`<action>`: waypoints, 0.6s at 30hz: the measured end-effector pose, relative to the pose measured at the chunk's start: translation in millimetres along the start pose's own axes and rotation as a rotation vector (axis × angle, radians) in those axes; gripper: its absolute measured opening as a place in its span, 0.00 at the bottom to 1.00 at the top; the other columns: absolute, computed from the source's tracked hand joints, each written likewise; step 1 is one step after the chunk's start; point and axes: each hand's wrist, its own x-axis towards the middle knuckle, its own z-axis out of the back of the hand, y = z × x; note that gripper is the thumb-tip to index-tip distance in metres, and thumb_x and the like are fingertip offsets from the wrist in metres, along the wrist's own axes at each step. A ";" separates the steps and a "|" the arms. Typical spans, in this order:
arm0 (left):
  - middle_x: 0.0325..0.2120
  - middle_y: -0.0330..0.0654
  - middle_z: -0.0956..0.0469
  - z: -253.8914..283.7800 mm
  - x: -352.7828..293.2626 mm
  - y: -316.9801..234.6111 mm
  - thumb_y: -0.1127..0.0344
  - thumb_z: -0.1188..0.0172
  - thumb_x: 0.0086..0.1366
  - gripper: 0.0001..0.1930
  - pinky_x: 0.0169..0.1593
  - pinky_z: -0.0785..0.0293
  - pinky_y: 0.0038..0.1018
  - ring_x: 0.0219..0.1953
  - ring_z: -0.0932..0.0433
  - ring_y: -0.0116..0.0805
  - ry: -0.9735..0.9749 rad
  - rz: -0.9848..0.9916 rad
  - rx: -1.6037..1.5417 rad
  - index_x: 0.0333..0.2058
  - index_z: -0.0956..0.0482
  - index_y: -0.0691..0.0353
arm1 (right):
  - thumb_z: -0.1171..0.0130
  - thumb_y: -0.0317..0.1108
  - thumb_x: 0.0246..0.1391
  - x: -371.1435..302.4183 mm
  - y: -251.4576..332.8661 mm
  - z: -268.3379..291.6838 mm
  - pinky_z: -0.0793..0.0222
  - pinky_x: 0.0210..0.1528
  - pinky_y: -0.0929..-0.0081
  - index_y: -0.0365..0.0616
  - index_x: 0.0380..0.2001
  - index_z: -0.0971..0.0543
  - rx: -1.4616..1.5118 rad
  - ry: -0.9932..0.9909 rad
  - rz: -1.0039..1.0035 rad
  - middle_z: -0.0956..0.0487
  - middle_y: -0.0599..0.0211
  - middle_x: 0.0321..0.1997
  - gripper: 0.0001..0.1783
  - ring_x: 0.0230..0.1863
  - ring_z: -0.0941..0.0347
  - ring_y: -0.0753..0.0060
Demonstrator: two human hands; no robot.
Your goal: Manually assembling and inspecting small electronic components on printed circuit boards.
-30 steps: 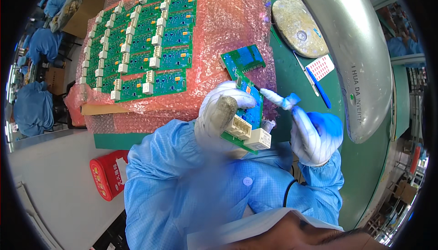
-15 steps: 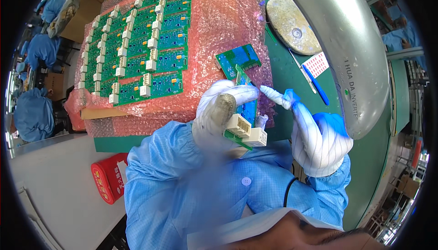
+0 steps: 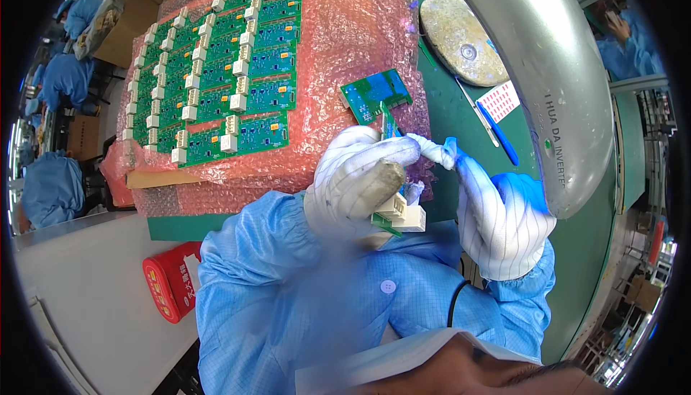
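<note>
Left hand [image 3: 353,179], white-gloved: fingers pinched one circuit board [image 3: 389,124], tilted, above the near right part of pink bubble wrap [image 3: 338,49]. Right hand [image 3: 504,215], white-gloved: fingertips pinched a slender white-wrapped item [image 3: 432,150]; contact with the board could not be told. Loose board [image 3: 378,94]: lay just beyond. Blue pen [image 3: 498,133]: lay far right.

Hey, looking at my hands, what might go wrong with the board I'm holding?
First, the left hand holds the circuit board at a steep tilt, so it might slip. Second, the glove's thumb looks grimy and could smudge the board. Third, a loose board lies on the bubble wrap close beyond the held one and might get bumped.
</note>
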 end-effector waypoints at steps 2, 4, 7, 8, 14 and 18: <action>0.43 0.52 0.21 0.6 -3.1 3.9 0.68 0.26 0.42 0.37 0.49 0.26 0.48 0.44 0.20 0.51 0.054 -0.038 -0.058 0.54 0.31 0.62 | 0.33 0.22 0.36 -4.1 -0.4 -1.0 0.37 0.26 0.71 0.46 0.45 0.18 -0.008 0.005 0.010 0.32 0.70 0.18 0.26 0.18 0.33 0.69; 0.47 0.51 0.23 7.3 -5.7 7.1 0.70 0.29 0.44 0.31 0.48 0.26 0.46 0.48 0.22 0.49 0.117 -0.042 -0.097 0.50 0.28 0.62 | 0.33 0.22 0.36 -6.5 1.3 -1.4 0.38 0.25 0.71 0.46 0.45 0.19 -0.010 0.001 -0.010 0.33 0.70 0.18 0.26 0.18 0.33 0.69; 0.50 0.51 0.24 11.4 0.2 2.1 0.71 0.31 0.46 0.24 0.46 0.25 0.44 0.50 0.22 0.47 0.197 -0.024 -0.124 0.45 0.24 0.61 | 0.34 0.23 0.36 -7.3 -1.9 -0.9 0.39 0.25 0.71 0.46 0.45 0.19 -0.070 0.008 0.045 0.33 0.69 0.19 0.26 0.18 0.33 0.69; 0.49 0.51 0.23 11.7 2.4 -0.1 0.71 0.32 0.47 0.22 0.47 0.25 0.44 0.49 0.21 0.47 0.215 -0.003 -0.115 0.44 0.24 0.61 | 0.34 0.23 0.36 -6.3 -0.7 0.5 0.39 0.25 0.71 0.46 0.45 0.19 -0.070 0.008 0.045 0.33 0.69 0.19 0.26 0.18 0.33 0.69; 0.44 0.58 0.22 -3.6 -6.6 -2.6 0.72 0.26 0.42 0.39 0.48 0.22 0.45 0.44 0.19 0.53 0.015 0.038 0.006 0.56 0.32 0.66 | 0.35 0.24 0.37 -0.5 3.6 -4.6 0.37 0.22 0.70 0.47 0.45 0.18 -0.244 -0.042 -0.033 0.34 0.70 0.17 0.25 0.17 0.34 0.69; 0.43 0.57 0.22 -3.2 -1.3 -7.1 0.71 0.26 0.42 0.34 0.49 0.22 0.42 0.45 0.19 0.52 -0.019 0.077 -0.003 0.51 0.27 0.69 | 0.34 0.22 0.38 -5.8 -2.0 -6.1 0.37 0.23 0.72 0.47 0.44 0.18 -0.075 -0.078 -0.017 0.33 0.70 0.17 0.24 0.17 0.34 0.69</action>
